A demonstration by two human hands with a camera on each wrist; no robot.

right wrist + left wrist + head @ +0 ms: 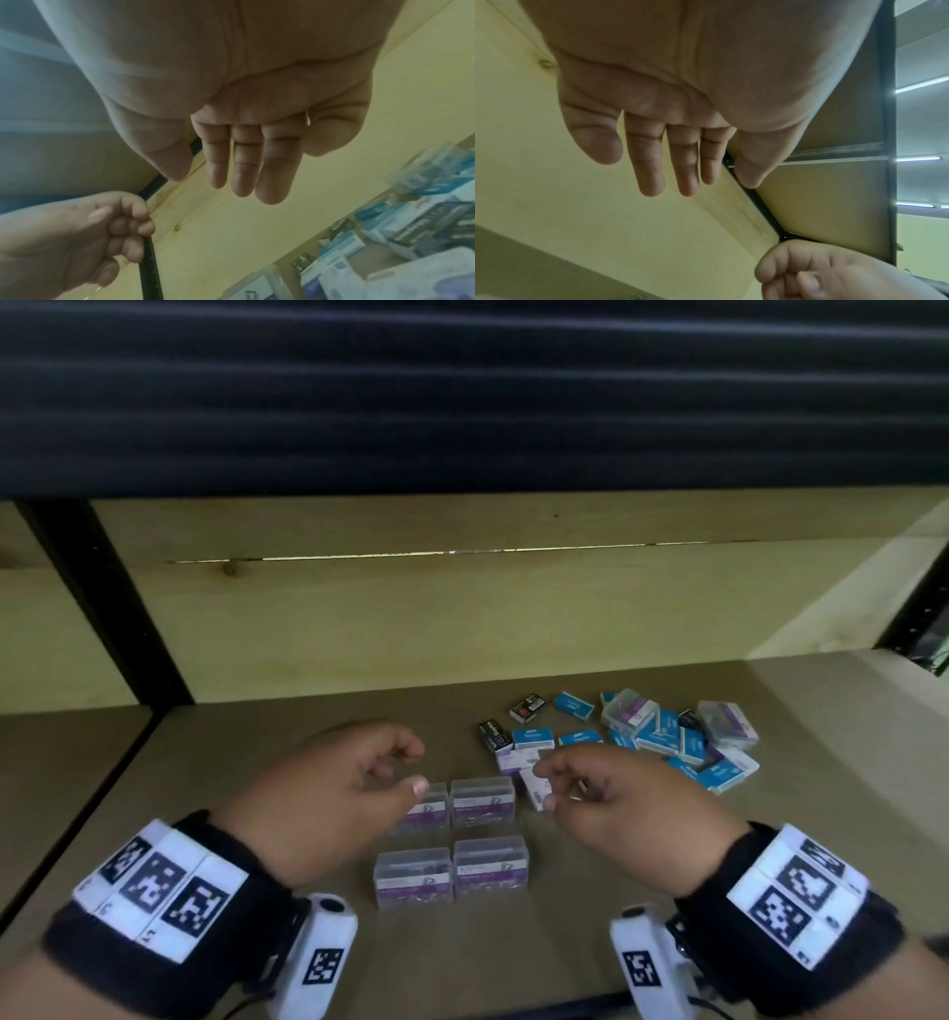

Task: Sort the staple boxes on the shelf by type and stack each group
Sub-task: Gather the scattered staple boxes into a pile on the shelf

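Four clear plastic staple boxes with purple labels (482, 801) lie in a two-by-two block on the shelf (257, 788), between my hands. My left hand (405, 767) hovers over the block's far left box, fingers loosely curled, holding nothing. My right hand (545, 786) hovers just right of the block, over a white and purple box (531, 788). In the wrist views the left hand (729, 180) and the right hand (197, 176) show bare palms and straight fingers. A mixed pile of staple boxes (662, 737) lies to the right, with blue, clear and black ones.
Two black boxes (526, 707) sit at the pile's left edge. A wooden back wall (462, 618) closes the shelf behind. A black upright post (113, 608) stands at the far left. Bare shelf surface lies left of the block.
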